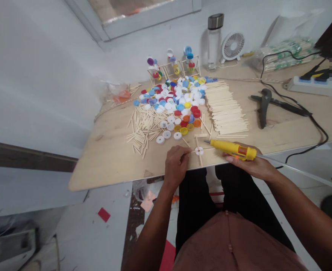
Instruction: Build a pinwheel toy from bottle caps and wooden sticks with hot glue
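In my right hand [254, 164] is a yellow hot glue gun [230, 149], with a clear glue stick [284, 164] trailing from its back. Its nozzle points left, just above a small white bottle cap [199, 151] with thin wooden sticks laid across it like spokes. My left hand [177, 163] pinches the left end of one of these sticks, beside the cap at the table's front edge. Right behind the cap lies a short piece of stick [201, 135].
Loose coloured bottle caps [179, 96] are heaped mid-table. Short sticks [146, 126] lie left of them, long sticks [226, 109] right. Black cutters [265, 107], a power strip [312, 86], a glass bottle [214, 43] and a small fan [232, 47] stand farther off. A black cable [295, 107] crosses the right side.
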### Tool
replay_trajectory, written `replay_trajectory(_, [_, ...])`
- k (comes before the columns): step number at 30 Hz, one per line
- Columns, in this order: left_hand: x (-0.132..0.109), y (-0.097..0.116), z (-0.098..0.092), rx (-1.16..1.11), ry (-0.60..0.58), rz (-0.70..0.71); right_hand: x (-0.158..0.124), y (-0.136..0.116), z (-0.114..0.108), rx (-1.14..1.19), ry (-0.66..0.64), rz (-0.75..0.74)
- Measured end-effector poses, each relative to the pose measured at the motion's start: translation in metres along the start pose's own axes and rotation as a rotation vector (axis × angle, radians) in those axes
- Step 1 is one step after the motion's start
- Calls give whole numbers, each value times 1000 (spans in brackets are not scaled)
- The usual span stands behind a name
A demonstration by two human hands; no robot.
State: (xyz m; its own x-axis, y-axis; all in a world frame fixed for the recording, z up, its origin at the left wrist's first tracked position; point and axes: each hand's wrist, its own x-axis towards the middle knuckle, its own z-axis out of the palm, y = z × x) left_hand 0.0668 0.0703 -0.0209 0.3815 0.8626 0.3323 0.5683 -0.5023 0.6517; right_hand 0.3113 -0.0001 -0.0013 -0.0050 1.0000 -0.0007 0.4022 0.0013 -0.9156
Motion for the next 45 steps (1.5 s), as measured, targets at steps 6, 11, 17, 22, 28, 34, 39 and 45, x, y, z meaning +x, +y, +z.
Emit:
replay_trajectory(6, [0,-1,1,21,2,3,0,3,-1,-33,2,-12])
replay_trajectory(11, [0,-2,1,36,-13,22,0,3,-1,-26,1,-4])
replay_trajectory(17, [1,-2,0,60,-24,34,0,5,-1,-21,-11,-7])
replay_trajectory(22, [-1,-2,0,47,-2,36,0,2,0,-3,1,-6])
replay_trajectory(28, [-9,-1,3,79,116,100,0,3,0,2,0,8])
replay_trajectory(34, [-18,3,9,259,143,224,0,7,0,13,-12,1])
replay_trajectory(39, [-19,1,13,341,138,272,0,9,0,11,-17,-1])
replay_trajectory(45, [-18,2,13,358,118,286,0,9,0,12,-25,10])
